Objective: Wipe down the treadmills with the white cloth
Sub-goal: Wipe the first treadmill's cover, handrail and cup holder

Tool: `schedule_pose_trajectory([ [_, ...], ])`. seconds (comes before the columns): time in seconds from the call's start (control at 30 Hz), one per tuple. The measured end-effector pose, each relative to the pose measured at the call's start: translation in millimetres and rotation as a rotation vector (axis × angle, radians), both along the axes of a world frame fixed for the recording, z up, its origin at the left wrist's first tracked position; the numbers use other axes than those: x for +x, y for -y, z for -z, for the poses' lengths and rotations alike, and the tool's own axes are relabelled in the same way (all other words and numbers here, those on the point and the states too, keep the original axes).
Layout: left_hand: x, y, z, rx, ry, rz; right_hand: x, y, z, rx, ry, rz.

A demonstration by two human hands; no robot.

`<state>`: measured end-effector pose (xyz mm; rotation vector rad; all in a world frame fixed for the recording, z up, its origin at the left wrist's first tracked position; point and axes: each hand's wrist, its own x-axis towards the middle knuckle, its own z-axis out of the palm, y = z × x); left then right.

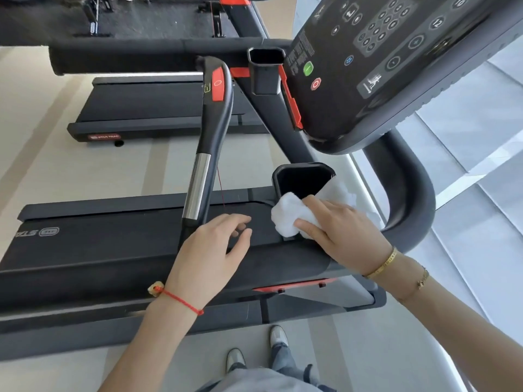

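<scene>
1. Right now my right hand has its grip closed around the bunched white terry cloth: thumb under the wad, fingers curled over the top, with a loose tail of cloth trailing off behind my knuckles.
2. The cloth sits at the near lip of the black plastic cup holder on the near treadmill's black console frame, touching the rim on its lower right side.
3. My left hand holds nothing; its fingers are spread and relaxed, hovering over the dark treadmill deck just beside the chrome-and-black side handrail.
4. The relation that matters: the cup holder lies directly ahead of my right grip, up and slightly left, so the cloth is already at its edge. The handrail runs lengthwise away from me, up the frame, and it is nearer my left hand than my right.
5. I judge the step in hand to be wiping around the cup holder, with the black button console panel above it, on the right, not yet reached.
6. A second black treadmill stands beyond, well apart from both hands, so much of the job looks left to do.
</scene>
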<state>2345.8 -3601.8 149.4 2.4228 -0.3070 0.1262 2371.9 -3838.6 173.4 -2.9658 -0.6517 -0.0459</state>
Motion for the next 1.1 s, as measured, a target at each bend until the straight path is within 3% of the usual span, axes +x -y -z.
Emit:
schedule_pose_trajectory([
  [0.2,-6,-9,0,0.032,0.031,0.045,-20,14,-10,0.163,0.018,-0.066],
  [0.37,-16,-19,0,0.029,0.052,0.069,-50,0,-7,0.134,0.134,-0.193],
  [0.7,-37,-46,1,0.023,0.178,0.039,-64,-71,10,0.068,0.221,-0.143],
  [0.83,-41,-59,2,0.047,0.191,-0.008,-65,-47,12,0.11,0.24,-0.187],
  [0.93,-43,-66,4,0.065,0.186,-0.039,-64,-34,13,0.154,0.269,-0.097],
  [1.1,-45,-64,7,0.082,0.213,-0.059,-63,-65,17,0.114,0.323,-0.103],
])
